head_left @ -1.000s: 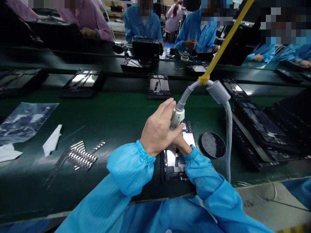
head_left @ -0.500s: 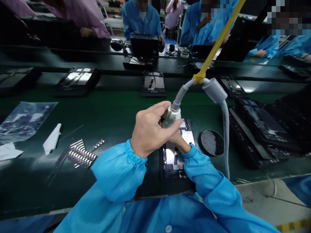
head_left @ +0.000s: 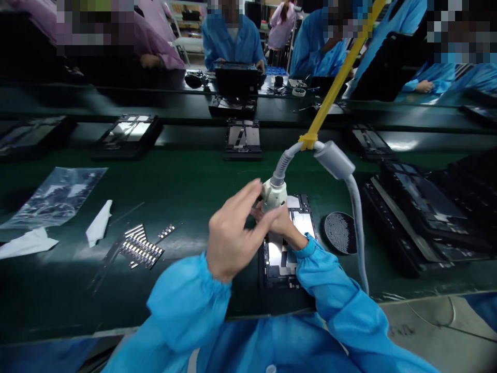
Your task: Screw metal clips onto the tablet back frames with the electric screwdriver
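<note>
A pale electric screwdriver [head_left: 274,195] stands upright over an opened tablet-like device [head_left: 276,251] with silver panels, which lies on the bench. My right hand [head_left: 281,221] is wrapped around the screwdriver's lower body; its fingers are partly hidden behind the tool and my other hand. To the left of the tool is my left hand [head_left: 233,230], its thumb and fingers spread, with nothing in it. The screwdriver's tip is out of sight. A round black dish [head_left: 339,233] of tiny screw-like pieces sits to the right of the device.
A grey cable [head_left: 356,217] arches from the screwdriver, tied to a yellow strap [head_left: 337,85]. Stacked devices [head_left: 423,199] stand at the right. On the left lie a clear bag [head_left: 58,197], white paper [head_left: 99,223] and label strips [head_left: 143,247]. Co-workers sit across the bench.
My left hand has drawn back from the screwdriver, down and left, its fingers opening. My right hand stays on the tool. The view has shifted slightly.
</note>
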A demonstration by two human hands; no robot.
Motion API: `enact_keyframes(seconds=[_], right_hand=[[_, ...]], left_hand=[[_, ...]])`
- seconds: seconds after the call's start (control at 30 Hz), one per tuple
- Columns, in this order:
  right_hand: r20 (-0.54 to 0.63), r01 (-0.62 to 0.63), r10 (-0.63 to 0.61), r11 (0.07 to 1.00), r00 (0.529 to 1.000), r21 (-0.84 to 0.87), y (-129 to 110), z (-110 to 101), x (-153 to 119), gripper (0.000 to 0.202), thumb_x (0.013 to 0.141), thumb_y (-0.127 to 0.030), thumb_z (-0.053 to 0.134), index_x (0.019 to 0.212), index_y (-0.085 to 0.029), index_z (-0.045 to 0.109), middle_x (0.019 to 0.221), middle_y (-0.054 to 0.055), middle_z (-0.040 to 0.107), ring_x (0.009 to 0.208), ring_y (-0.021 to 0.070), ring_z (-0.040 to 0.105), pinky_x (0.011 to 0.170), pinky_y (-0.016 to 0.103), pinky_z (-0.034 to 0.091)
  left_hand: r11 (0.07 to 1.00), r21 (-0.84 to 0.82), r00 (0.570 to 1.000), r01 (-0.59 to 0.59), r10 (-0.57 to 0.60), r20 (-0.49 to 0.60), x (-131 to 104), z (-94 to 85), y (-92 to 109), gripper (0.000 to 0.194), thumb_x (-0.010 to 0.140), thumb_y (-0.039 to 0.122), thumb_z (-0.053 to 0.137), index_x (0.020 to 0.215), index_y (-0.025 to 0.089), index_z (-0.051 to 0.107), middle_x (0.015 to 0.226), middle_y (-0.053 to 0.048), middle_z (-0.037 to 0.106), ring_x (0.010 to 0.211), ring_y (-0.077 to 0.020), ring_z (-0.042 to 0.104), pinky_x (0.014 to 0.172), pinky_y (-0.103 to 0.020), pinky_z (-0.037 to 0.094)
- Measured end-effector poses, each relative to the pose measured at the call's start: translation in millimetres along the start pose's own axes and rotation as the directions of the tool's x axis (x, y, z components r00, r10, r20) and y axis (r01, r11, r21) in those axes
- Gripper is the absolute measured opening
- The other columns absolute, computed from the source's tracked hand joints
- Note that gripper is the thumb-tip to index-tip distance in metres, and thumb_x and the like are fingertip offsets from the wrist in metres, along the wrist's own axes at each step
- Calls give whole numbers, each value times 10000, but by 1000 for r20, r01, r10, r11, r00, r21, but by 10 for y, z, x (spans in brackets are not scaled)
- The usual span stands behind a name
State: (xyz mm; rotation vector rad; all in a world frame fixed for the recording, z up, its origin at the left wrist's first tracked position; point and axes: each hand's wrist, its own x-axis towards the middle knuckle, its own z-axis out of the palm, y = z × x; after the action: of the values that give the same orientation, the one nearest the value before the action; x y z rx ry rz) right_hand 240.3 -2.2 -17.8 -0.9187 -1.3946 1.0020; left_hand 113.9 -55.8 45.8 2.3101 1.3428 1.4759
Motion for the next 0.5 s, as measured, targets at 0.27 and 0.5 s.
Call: enact_keyframes(seconds=[0.27,0.5], right_hand=[[-275,82,-53,992,960,95,-391,-533,-166,341,832,-290,676,1129,-204,534,493,-99,531,395,109,520,469,256,449],[-265,-166,146,985,953,-56,-55,-497,-572,382,802,-450,684,1045,-170,595,482,-60,529,424,136,533,509,277,480]], left_hand=[[863,-81,643,-499,431,633,-1110,405,-258,380,943,406,441,1186,204,653,1220,-52,685,1184,-215,610,1056,-328,499],[904,159,696,-396,183,695,504,1270,-1017,355,960,263,394,1230,122,577,1304,-84,625,1266,-191,530,1105,-310,378]])
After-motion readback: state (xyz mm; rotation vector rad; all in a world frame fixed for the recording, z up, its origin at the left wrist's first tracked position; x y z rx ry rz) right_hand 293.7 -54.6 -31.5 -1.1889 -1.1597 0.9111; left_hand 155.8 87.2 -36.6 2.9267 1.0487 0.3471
